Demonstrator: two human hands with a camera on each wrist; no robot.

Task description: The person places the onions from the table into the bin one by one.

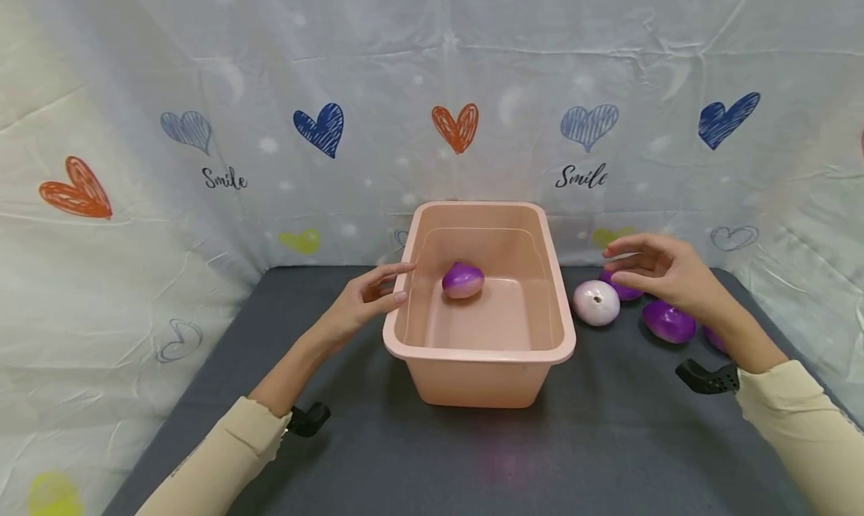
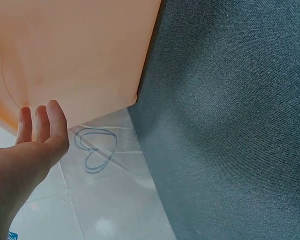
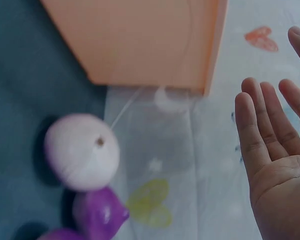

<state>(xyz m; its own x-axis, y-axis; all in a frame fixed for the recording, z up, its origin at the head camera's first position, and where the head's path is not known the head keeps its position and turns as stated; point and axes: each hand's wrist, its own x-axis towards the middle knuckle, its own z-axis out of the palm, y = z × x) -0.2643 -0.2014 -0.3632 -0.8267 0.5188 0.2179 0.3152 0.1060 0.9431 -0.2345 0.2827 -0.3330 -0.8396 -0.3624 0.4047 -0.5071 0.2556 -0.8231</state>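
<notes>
Both sleeves [image 1: 223, 456] are framing the tub [image 1: 481, 349] while the relaxed left hand [image 1: 364, 302] and right hand [image 1: 664, 272], empty, are hovering; the onions [image 1: 597, 303] at 3 o'clock are looking light, smooth, best cupped around their middles.

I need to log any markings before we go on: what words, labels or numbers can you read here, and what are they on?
"Smile": printed on the backdrop cloth, left of the tub, at.
"Smile": on the same cloth, right of the tub, at.
The pink tub and the purple onions bear no lettering. The wrist views show no text.
</notes>
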